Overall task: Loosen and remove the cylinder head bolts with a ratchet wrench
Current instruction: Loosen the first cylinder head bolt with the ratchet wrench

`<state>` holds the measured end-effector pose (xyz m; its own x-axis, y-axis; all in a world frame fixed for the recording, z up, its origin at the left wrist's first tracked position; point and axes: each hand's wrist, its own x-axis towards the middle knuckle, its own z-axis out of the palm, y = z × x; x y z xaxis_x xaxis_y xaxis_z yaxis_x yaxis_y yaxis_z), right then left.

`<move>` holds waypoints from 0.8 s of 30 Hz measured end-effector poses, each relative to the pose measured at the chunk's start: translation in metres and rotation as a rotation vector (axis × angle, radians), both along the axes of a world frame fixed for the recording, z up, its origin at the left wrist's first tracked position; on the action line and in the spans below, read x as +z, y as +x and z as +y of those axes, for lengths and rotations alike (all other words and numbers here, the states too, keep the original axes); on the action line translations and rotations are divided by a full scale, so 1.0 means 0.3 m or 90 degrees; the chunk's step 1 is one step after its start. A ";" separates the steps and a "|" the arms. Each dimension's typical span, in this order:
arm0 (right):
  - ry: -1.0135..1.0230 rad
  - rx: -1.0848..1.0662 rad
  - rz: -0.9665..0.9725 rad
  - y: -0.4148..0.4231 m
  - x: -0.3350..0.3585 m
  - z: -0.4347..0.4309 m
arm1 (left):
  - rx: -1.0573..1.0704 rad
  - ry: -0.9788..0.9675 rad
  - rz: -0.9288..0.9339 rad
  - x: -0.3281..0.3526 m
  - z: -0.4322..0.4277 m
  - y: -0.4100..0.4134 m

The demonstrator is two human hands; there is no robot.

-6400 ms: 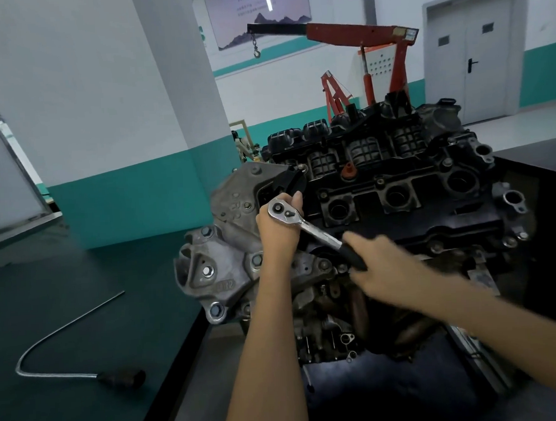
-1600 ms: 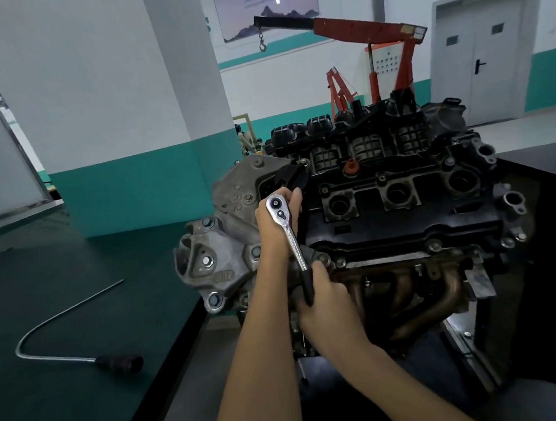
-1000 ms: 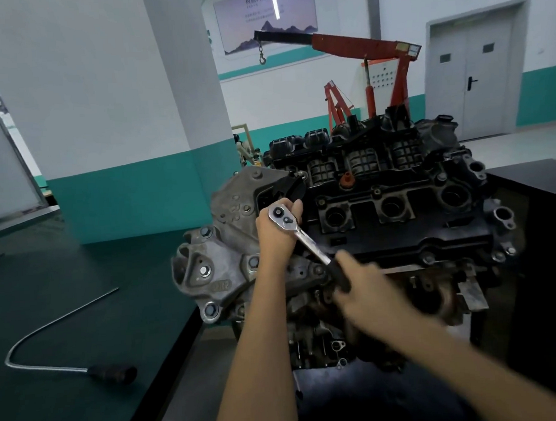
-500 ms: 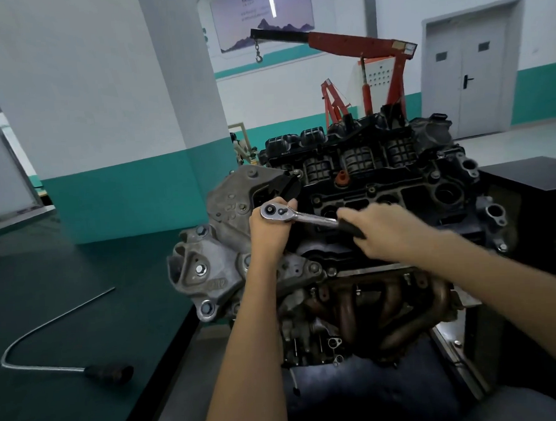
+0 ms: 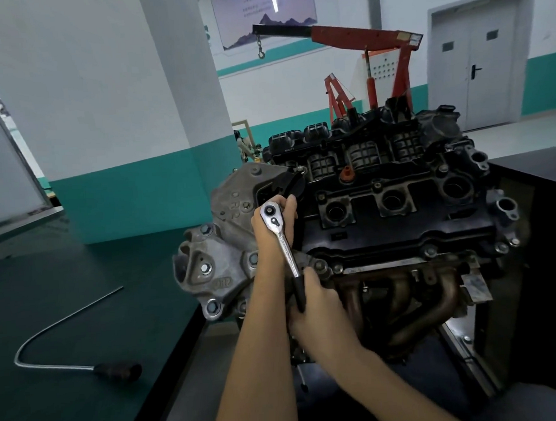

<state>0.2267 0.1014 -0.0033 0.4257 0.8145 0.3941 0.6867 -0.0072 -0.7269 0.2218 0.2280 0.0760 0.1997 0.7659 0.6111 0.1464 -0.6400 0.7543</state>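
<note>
A chrome ratchet wrench (image 5: pixel 281 242) stands on the near left corner of the black cylinder head cover (image 5: pixel 396 217) of an engine. Its round head is up by the grey timing cover (image 5: pixel 234 206). My left hand (image 5: pixel 269 230) wraps around the socket stem just under the ratchet head, so the bolt below is hidden. My right hand (image 5: pixel 317 305) grips the black handle, which points down toward me. The rusty exhaust manifold (image 5: pixel 413 296) lies just right of that hand.
A bent metal rod with a dark handle (image 5: pixel 71 353) lies on the green bench top at the left. A black cabinet (image 5: pixel 541 228) stands to the right of the engine. A red engine hoist (image 5: pixel 358 45) and a pillar are behind.
The wrench handle has swung from pointing right across the cover down toward me, my right hand moving with it. My left hand has stayed at the ratchet head.
</note>
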 end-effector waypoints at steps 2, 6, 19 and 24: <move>-0.021 0.030 -0.076 0.105 0.032 -0.036 | -0.018 -0.009 0.008 -0.001 0.005 0.001; -0.104 0.038 -0.395 0.411 0.236 -0.063 | -0.073 -0.033 0.016 0.001 0.012 -0.003; 0.053 -0.007 -0.014 0.020 -0.030 0.000 | -0.021 -0.005 -0.003 -0.006 0.002 0.002; -0.008 0.053 -0.075 0.155 0.026 -0.035 | -0.035 -0.011 0.007 -0.003 0.003 -0.002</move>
<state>0.2732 0.0908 0.0044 0.3076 0.8500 0.4276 0.7662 0.0451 -0.6410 0.2211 0.2289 0.0751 0.2488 0.7644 0.5948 0.1196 -0.6337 0.7643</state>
